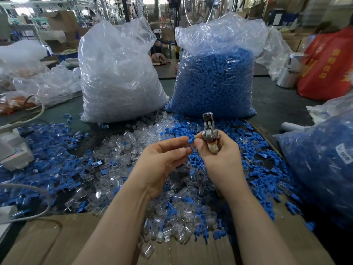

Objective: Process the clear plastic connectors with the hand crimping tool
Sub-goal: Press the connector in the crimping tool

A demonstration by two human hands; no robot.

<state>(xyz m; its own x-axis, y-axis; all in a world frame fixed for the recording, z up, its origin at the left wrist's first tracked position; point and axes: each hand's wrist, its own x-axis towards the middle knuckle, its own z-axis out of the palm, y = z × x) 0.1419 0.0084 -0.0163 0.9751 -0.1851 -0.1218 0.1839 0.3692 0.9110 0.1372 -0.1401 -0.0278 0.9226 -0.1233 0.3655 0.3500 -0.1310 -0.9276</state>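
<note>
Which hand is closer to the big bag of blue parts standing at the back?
Right. The right hand, gripping the crimper, is just below the blue bag; the left hand lies further left.

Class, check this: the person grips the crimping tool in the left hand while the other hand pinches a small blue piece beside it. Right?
Not quite. The head view shows the crimping tool gripped in the right hand; the left hand pinches the small blue piece beside it.

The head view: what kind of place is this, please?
Probably a factory assembly bench: two big clear plastic sacks of small parts, loose blue and clear plastic pieces, and a metal hand crimping tool in the right hand.
</note>
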